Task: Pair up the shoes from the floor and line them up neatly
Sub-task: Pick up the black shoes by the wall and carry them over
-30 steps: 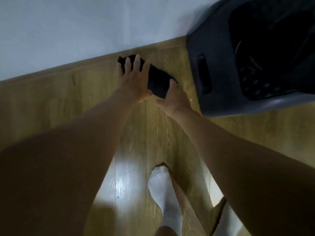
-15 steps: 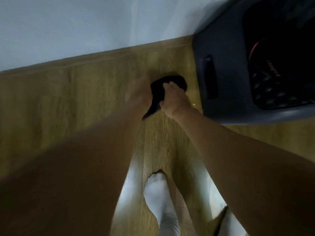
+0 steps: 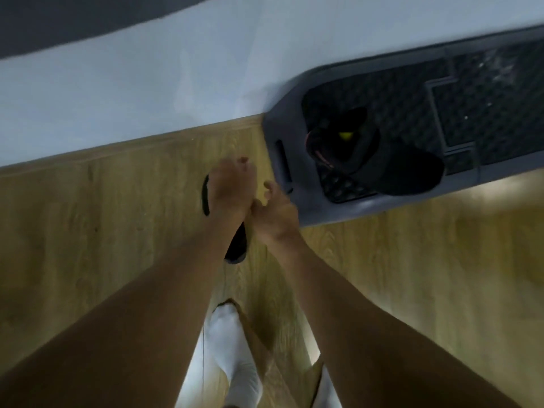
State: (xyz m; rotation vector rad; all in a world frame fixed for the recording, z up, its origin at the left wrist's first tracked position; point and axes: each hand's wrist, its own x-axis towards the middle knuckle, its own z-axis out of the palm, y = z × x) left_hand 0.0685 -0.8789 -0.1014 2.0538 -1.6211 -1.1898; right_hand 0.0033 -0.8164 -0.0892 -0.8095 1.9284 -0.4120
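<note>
i'm looking down over both bare arms reaching out over the wooden floor. my left hand is lying over a black shoe, fingers stretched forward and fairly flat; the shoe's dark edge is showing past the hand's left side and its end is sticking out below the wrist, but i cannot tell whether the hand is actually gripping it or just pressing on it. my right hand is sitting just beside the left, touching it near the thumb, fingers loosely curled and partly open, and i cannot tell if it has hold of anything. the shoe is lying on the floor near the white wall, just left of a grey bin with more dark shoes inside. a foot in a white sock is showing below, between my arms. the picture is blurring somewhat.
</note>
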